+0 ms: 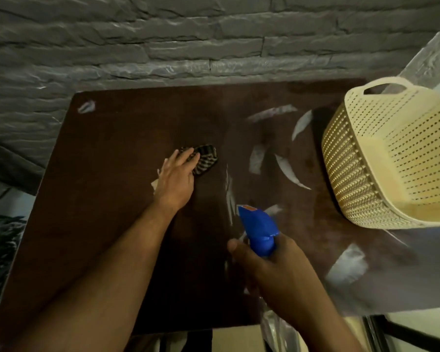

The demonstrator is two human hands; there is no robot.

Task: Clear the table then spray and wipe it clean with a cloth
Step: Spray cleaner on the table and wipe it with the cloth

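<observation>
Dim, warm light; glare streaks on table (pixel 112 199); wide-angle edge distortion.

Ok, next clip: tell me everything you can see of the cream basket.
The cream basket looks like plastic, its walls perforated in a woven-look lattice, with a cut-out handle slot in the far rim. It stands at the right edge of the dark table, tipped so its open mouth faces the camera; nothing shows inside. Neither hand touches it.
</observation>
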